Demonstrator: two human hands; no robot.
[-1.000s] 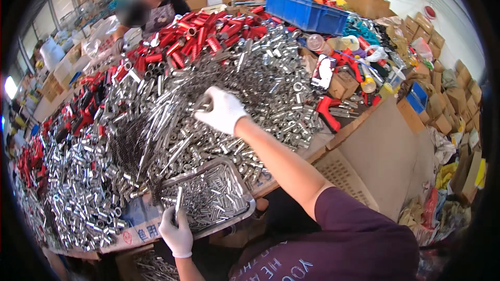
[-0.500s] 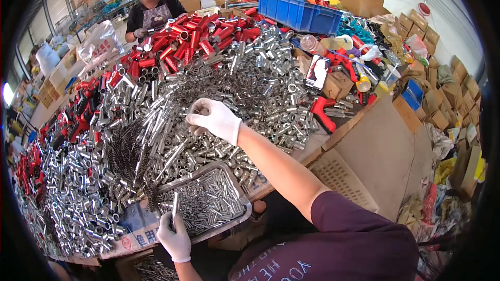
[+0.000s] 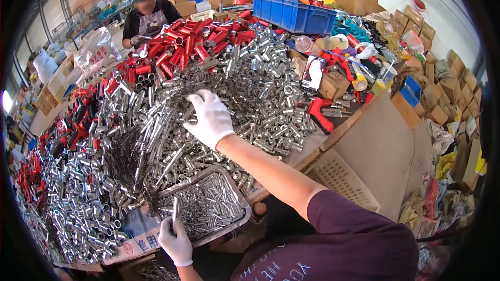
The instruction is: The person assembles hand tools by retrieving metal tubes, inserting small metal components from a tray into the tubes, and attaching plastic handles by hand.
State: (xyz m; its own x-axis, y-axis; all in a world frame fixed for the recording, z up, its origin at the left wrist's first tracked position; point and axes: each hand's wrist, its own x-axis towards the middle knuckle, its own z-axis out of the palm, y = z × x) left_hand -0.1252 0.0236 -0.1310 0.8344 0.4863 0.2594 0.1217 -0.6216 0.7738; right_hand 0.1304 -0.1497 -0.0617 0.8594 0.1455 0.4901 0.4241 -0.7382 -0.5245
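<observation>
My left hand (image 3: 176, 243), in a white glove, is closed around a short silver metal tube (image 3: 176, 208) that stands upright from its fingers. It is beside the near left corner of a metal tray (image 3: 245, 207) full of small pins and tiny parts. My right hand (image 3: 212, 119), gloved too, reaches over the heap's middle with thumb and fingers apart. Nothing shows in its grasp. Just beyond its fingertips lies a tangle of thin wire springs (image 3: 208, 80). Long silver rods (image 3: 156, 119) lie left of it, short metal fittings (image 3: 276, 130) to its right.
Red tubes (image 3: 192, 41) pile up at the back, before a blue crate (image 3: 294, 14). A phone (image 3: 313, 73) leans at the right, near a red pistol-shaped handle (image 3: 319, 115). Dark coiled springs (image 3: 122, 156) lie left. Another person (image 3: 151, 18) works across the heap.
My right hand has gone from curled fingers to spread ones and turned palm-down over the heap, fingertips a little farther away. The left hand keeps the tube, almost unmoved.
</observation>
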